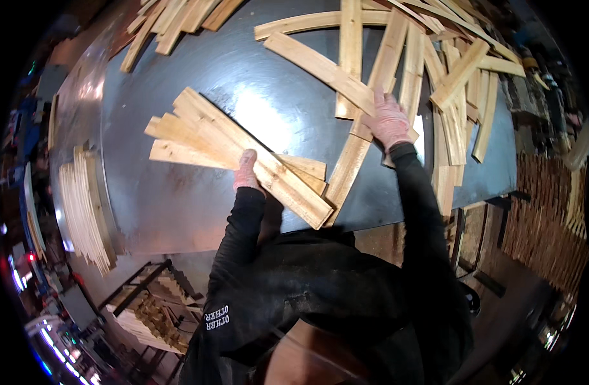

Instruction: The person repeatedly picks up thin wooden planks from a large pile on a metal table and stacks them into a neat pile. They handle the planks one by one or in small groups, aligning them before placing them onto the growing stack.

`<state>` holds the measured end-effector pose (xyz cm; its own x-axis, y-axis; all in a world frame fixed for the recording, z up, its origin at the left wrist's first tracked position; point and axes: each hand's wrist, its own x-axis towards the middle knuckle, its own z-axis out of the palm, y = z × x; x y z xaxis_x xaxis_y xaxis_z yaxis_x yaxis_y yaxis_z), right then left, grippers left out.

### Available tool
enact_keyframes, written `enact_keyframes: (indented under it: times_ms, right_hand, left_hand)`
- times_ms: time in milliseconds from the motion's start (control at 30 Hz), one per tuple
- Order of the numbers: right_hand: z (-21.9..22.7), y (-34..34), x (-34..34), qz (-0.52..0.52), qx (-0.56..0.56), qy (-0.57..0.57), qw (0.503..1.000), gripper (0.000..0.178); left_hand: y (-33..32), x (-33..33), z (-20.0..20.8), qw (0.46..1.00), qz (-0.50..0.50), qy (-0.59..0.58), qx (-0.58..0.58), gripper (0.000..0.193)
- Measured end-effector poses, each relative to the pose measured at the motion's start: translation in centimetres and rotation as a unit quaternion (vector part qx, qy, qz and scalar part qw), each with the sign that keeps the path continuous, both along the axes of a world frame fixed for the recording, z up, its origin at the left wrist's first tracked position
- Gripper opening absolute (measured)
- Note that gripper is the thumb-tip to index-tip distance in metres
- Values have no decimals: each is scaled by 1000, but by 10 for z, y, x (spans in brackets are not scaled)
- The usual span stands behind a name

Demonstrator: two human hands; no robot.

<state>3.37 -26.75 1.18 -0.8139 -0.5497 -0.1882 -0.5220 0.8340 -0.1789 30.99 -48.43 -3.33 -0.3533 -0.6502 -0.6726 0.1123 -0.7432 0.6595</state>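
My left hand (246, 171) is closed round a fanned bundle of pale wooden slats (204, 119), its thumb on top of the uppermost one. The bundle slants over the near part of a metal-topped table (153, 212). To the right, my right hand (389, 120) reaches across a single wooden slat (317, 67), thumb at its near edge and fingers over its far edge. That slat lies across several others, and my palm hides part of it. Another slat (349, 163) runs from beneath the right hand toward the table's front edge.
A loose heap of slats (448, 122) covers the table's right side, and more slats (179, 19) lie at the far left. A neat stack of strips (86, 205) stands at the left edge. Stacked wood (541, 218) is at the right; a rack (153, 308) holds wood pieces lower left.
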Motion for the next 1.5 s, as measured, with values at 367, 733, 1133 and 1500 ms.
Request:
enact_keyframes:
  times_ms: [367,733,1133,1500]
  right_hand:
    - [67,-90,183,273,-68,-247,927,79]
    - [30,-185,234,221,-124,-439,862,129]
    - [-58,-140,-56,-153,-67,71,983,109]
    - [-37,-185,246,288,-13,-386,876,41]
  left_hand:
    - [5,17,-15,995,27,88,45,65]
    - [-108,43,43,812,-263,-496,-161,96]
    - [-78,25,58,593,-357,-657,-299,115]
    - [-73,93,45,620,-318,-615,-369,127]
